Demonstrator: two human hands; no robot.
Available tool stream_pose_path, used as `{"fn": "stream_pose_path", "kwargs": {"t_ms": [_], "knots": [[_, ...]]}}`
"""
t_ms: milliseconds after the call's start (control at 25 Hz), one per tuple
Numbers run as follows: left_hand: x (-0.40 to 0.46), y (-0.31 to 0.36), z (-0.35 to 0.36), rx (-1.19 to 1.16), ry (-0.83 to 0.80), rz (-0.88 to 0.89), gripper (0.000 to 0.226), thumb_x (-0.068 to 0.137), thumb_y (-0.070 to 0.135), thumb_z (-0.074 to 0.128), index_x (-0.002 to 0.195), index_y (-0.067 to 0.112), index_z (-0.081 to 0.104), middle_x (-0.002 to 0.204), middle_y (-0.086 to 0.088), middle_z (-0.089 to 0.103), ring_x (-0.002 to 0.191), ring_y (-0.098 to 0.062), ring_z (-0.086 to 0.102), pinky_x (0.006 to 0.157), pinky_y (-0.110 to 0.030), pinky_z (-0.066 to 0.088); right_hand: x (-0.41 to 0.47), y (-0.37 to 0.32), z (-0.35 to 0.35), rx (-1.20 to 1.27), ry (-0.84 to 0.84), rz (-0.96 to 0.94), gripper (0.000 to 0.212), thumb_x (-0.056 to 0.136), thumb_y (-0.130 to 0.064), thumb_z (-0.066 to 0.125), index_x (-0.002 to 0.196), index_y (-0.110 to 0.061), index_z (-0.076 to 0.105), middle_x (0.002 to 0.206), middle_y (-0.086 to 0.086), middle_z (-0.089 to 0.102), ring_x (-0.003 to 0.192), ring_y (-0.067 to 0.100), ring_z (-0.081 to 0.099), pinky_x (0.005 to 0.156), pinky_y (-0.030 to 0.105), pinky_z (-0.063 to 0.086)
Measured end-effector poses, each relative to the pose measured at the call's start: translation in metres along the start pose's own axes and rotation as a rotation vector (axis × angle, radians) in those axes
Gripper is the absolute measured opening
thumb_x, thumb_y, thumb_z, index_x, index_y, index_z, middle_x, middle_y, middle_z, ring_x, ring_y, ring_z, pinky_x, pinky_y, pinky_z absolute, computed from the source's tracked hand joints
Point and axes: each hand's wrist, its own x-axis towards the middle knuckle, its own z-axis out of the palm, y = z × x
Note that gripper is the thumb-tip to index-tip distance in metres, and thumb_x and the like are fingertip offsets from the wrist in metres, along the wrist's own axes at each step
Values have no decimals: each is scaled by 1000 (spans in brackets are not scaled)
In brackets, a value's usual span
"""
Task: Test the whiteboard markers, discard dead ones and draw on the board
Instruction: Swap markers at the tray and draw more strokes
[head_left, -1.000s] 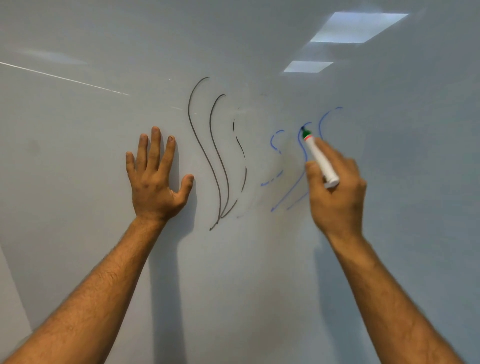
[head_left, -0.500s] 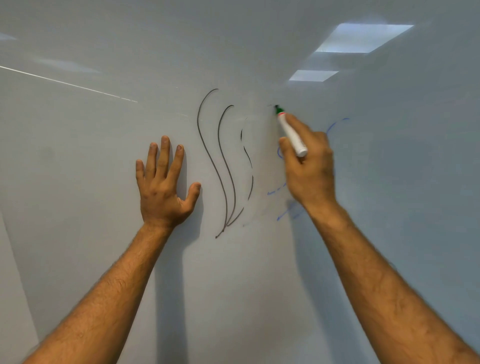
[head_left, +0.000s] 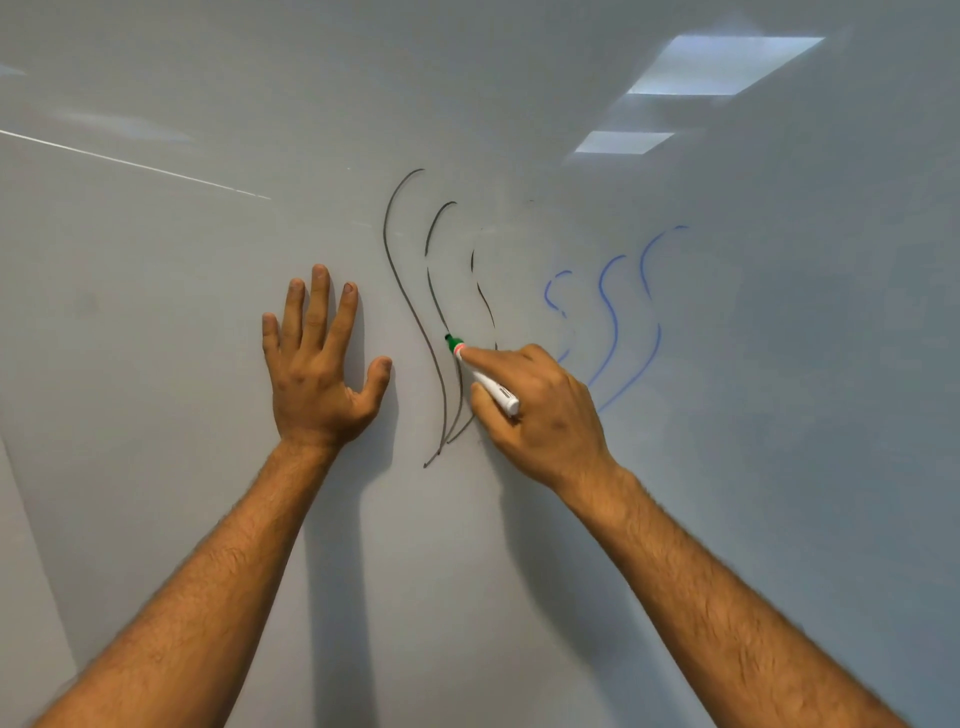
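The right hand (head_left: 540, 410) grips the marker (head_left: 480, 376), tip among the black lines (head_left: 410, 312) on the board (head_left: 156, 467); left hand (head_left: 317, 369), left of them, lies flat. A dragging palm could smear them.

The left hand (head_left: 317, 374) lies flat against the white glossy whiteboard (head_left: 156, 312), palm to the surface, four fingers straight and pointing up, slightly fanned, the thumb spread out to the right. Its bare forearm runs down toward the bottom left corner of the board. The right hand (head_left: 540, 410) sits just to the right of it, apart from it, fingers curled in a writing grip: forefinger stretched along the barrel and thumb underneath, pinching a white whiteboard marker with a green tip (head_left: 483, 376). The wrist bends slightly, and the bare right forearm slants down toward the bottom right corner.
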Motion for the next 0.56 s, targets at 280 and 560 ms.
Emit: {"fn": "stream_pose_path", "kwargs": {"t_ms": [280, 560], "knots": [[-1, 1, 0, -11, -9, -7, 78, 91, 54, 46, 157, 18, 27, 166, -12, 16, 154, -31, 8, 123, -57, 6, -77, -5, 25, -13, -117, -7, 35, 88, -27, 55, 120, -21, 69, 102, -10, 72, 87, 8, 58, 52, 16, 42], [-1, 7, -5, -143, 16, -33, 72, 85, 17, 41, 156, 15, 31, 165, -12, 19, 154, -31, 10, 124, -55, 2, -113, -15, 36, 79, -64, 141, 30, 86, -28, 56, 109, -21, 73, 89, -12, 71, 79, 9, 61, 48, 27, 51]]}}
